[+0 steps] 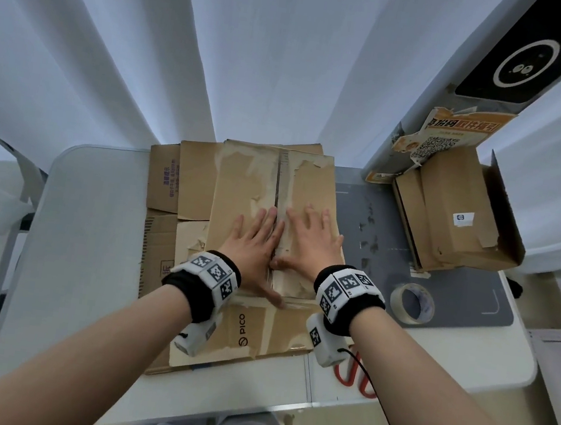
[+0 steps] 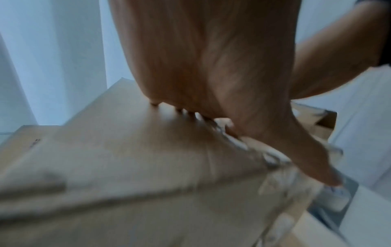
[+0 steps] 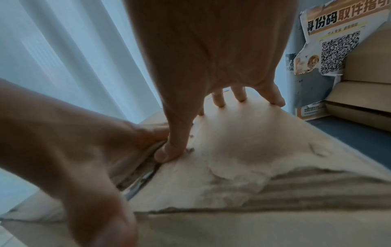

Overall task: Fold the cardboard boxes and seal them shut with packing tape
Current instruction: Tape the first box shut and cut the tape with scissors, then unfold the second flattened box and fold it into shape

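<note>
Item: brown cardboard box with torn, worn flaps [image 1: 275, 190], standing at the middle of the white folding table [image 1: 87, 258], atop a pile of flattened brown cardboard sheets [image 1: 171, 191].

Step in hand, by judgement: pressing the two top flaps down so that their edges are meeting along the centre seam [image 1: 279, 190]; sealing not yet begun on this seam, though old tape residue is showing along it.

Left hand [image 1: 254, 241]: lying flat on the left flap, fingers straight and spread, thumb reaching toward the near edge; gripping nothing.

Right hand [image 1: 311, 237]: lying flat on the right flap, fingers straight and spread, thumb tip pushing at the seam, as in the right wrist view [image 3: 167, 153]; gripping nothing.

Orientation: long axis of box running away from the person toward the white curtain [image 1: 257, 49]; seam lying along that same axis; printed near face pointing toward the person.

Next move, by judgement: calling for one hand holding both flaps level while the other is reaching right for the roll of clear packing tape [image 1: 411, 302], lying on the grey mat [image 1: 447, 234] near the box; then running tape along the seam.

Also present: open brown cardboard box [image 1: 457, 214] at far right; red-handled scissors [image 1: 354, 375] just under the right wrist.
</note>
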